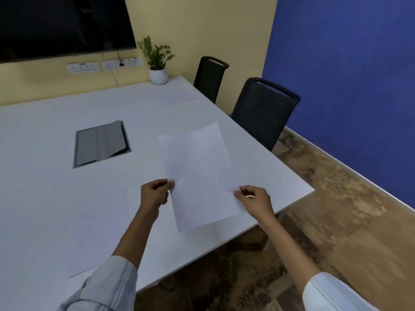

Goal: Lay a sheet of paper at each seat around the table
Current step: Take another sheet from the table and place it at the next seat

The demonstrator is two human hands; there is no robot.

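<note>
- Fingers and thumb of the left hand [156, 194] pinch the left long edge of the sheet of paper [198, 176]; the right hand [254, 199] pinches the right long edge a little lower down. Each grip is closed on the paper, none open.
- Sheet held between the hands, above the near right part of the table [56, 198], tilted with its far end toward the nearer chair [263, 112]. Whether its lower end touches the table I cannot tell.
- Other paper already lies on the table: one faint sheet [176, 97] in front of the far chair [210, 77], and another sheet [96, 248] near the left forearm, at the near edge.
- Judgement: the step in hand is setting this sheet down at the seat by the nearer chair.
- To do it well, lower the far end first, let the paper settle flat, then release both pinches together so it does not skew or slide.
- Square its long edges to the table's right edge, and keep it fully on the surface, not overhanging.
- Keep it well apart from the grey cable hatch [101, 145] in the middle of the table; the potted plant [157, 61] at the far corner is out of the way.
</note>
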